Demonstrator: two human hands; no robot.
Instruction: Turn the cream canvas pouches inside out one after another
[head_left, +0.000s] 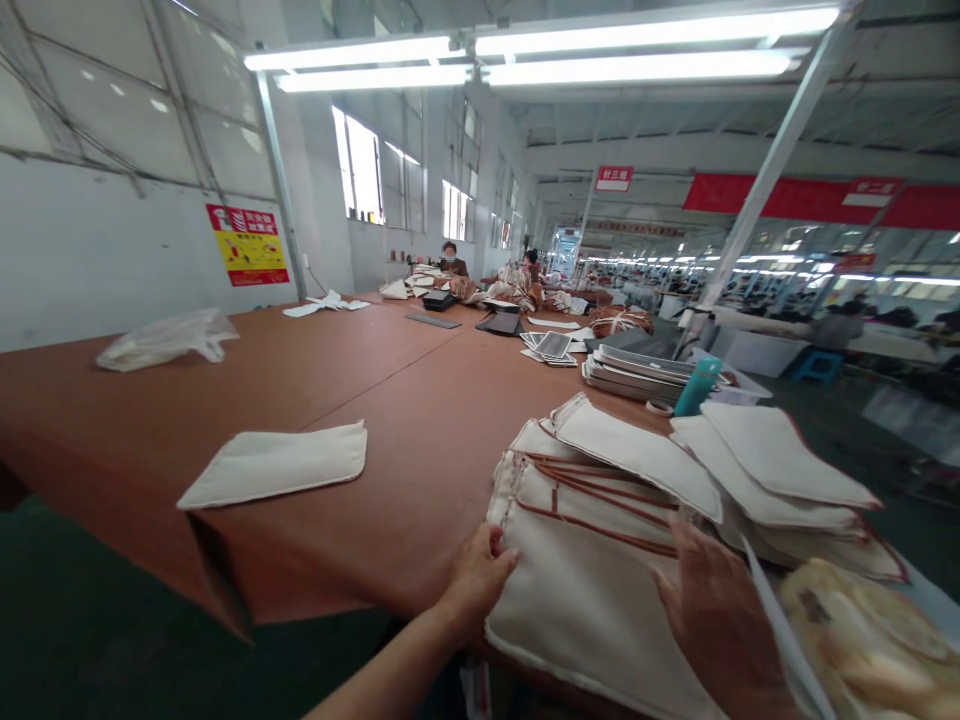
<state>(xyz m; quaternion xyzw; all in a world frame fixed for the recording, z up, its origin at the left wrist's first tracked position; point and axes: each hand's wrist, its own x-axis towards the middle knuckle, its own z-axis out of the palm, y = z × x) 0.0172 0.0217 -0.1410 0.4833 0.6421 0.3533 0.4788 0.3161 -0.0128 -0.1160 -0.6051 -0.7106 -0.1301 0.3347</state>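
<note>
In the head view, a stack of cream fabric pieces with brown piping (592, 595) lies at the table's near edge. My left hand (480, 572) is closed at the stack's left edge, thumb and fingers pinching the top piece. Over the right part of the same piece is my right hand (716, 610), slightly blurred, with its fingers stretched out; whether it presses on the fabric I cannot tell. A loose cream piece (637, 450) rests across the back of the stack. More cream pieces with reddish edging (787, 465) are piled to the right.
A single cream piece (281, 462) lies on the brown tabletop (405, 400) at left, with a clear plastic bag (169, 340) behind. At right are a teal bottle (698, 387), a tape roll (659, 408) and stacked panels (637, 372). Co-workers sit far back.
</note>
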